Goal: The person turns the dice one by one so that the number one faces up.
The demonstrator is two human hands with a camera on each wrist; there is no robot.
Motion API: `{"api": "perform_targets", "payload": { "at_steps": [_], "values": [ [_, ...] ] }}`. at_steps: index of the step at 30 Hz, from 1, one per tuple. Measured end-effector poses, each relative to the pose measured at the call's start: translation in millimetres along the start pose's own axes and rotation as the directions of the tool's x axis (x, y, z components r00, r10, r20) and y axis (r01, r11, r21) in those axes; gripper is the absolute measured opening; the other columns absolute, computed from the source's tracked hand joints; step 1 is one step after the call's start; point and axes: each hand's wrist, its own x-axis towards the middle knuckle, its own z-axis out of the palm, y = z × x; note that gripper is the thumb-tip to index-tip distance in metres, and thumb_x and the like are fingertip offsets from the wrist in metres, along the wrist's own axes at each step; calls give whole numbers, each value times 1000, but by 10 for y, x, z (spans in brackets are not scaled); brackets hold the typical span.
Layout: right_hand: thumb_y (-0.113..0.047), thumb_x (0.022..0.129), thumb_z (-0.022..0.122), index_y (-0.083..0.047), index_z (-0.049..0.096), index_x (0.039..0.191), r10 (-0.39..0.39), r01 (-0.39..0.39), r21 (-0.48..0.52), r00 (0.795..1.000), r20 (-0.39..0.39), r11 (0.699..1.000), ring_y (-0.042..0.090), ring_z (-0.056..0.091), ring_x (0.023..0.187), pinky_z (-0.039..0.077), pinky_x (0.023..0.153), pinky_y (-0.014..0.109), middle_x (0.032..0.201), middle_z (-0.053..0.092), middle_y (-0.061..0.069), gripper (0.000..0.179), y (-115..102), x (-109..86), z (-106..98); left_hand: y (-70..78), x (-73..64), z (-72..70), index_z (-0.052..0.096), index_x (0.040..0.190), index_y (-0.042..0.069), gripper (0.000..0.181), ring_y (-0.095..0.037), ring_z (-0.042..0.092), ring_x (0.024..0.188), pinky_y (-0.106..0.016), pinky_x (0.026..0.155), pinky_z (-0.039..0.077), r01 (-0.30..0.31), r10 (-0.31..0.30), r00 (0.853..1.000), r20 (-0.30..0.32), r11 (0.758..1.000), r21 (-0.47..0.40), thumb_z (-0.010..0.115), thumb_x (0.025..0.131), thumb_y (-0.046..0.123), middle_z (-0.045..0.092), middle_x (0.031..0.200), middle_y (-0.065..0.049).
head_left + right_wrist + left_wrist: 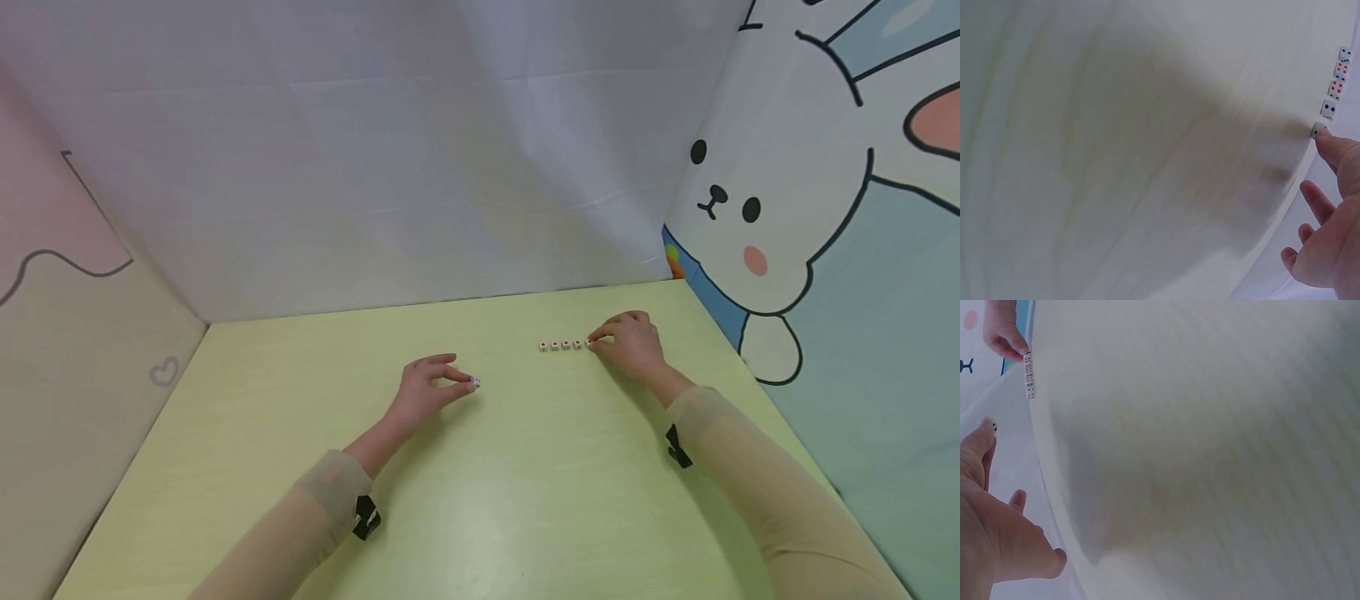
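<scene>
Several small white dice (566,345) stand in a straight row on the table, showing red and dark pips in the right wrist view. At the right end of this row, my right hand (630,346) pinches the last die (1317,130) between thumb and finger, partly covering it. My left hand (426,390) is to the left of the row and nearer to me. It holds another die (476,382) at the tips of thumb and forefinger, apart from the row; its other fingers are spread. In the left wrist view only a sliver of that die (995,427) shows.
The pale yellow table (525,500) reaches back to a white cloth wall (375,192). A printed cloth with a cartoon rabbit (795,233) stands along the right edge, and a pink and cream cloth (67,358) along the left.
</scene>
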Motion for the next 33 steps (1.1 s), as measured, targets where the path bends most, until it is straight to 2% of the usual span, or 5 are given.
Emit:
{"api": "perform_targets", "payload": {
  "at_steps": [6, 12, 18, 28, 33],
  "values": [
    [-25, 99, 69, -13, 80, 113, 1, -1, -14, 1000, 2, 1000, 47, 33, 136, 29, 107, 69, 130, 64, 20, 21, 13, 8, 18, -112, 8, 88, 83, 96, 24, 12, -39, 28, 146, -59, 119, 19, -24, 26, 1000, -10, 983, 182, 82, 89, 34, 56, 147, -7],
    [-25, 99, 70, -13, 81, 113, -5, 5, -14, 1000, -3, 1000, 47, 33, 136, 29, 106, 69, 129, 65, 19, 21, 31, 20, 38, -138, 26, 124, 82, 93, 27, 12, -41, 31, 145, -60, 118, 20, -20, 32, 999, -33, 954, 299, 82, 88, 38, 57, 146, -5],
    [-25, 99, 70, -13, 81, 112, -12, 11, -9, 1000, -6, 1000, 47, 34, 135, 29, 107, 68, 128, 66, 19, 21, 20, 16, 36, -158, -4, 141, 82, 91, 29, 13, -42, 31, 145, -63, 117, 20, -13, 24, 999, -30, 948, 319, 83, 86, 40, 57, 147, -4],
    [-25, 99, 70, -13, 81, 112, -2, 2, -23, 1000, -1, 1000, 46, 34, 135, 29, 107, 68, 128, 66, 19, 21, 21, 19, 45, -181, -52, 127, 82, 91, 29, 11, -43, 35, 142, -62, 116, 25, -60, 71, 997, -16, 933, 355, 83, 87, 39, 57, 146, -7],
    [-25, 99, 70, -13, 81, 112, -5, 5, -27, 1000, -1, 1000, 46, 34, 135, 29, 106, 68, 128, 66, 19, 21, 16, 10, 37, -207, -67, 121, 82, 92, 29, 9, -41, 36, 141, -60, 116, 27, -67, 75, 997, -8, 930, 362, 82, 88, 37, 57, 146, -6]
  ]
}}
